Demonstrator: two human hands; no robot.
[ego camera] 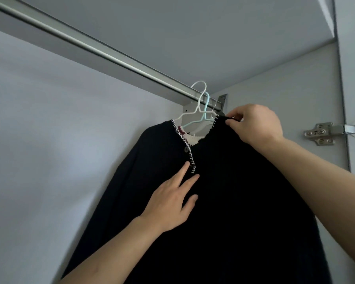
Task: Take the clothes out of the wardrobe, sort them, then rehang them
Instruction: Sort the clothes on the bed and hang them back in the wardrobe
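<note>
A black cardigan [223,201] with white stitched trim and a dark button hangs on a white hanger [195,111] from the metal rail [103,52] inside the wardrobe. Behind it hang a light blue hanger [205,113] and a thin wire one, with a pale garment [193,138] showing at the neckline. My right hand [254,126] pinches the cardigan's right shoulder near the collar. My left hand [172,199] lies flat with straight fingers on the cardigan's front, just below the button.
The wardrobe's pale back wall [49,140] fills the left. The side panel on the right carries a metal door hinge [324,133]. The rail to the left of the hangers holds nothing.
</note>
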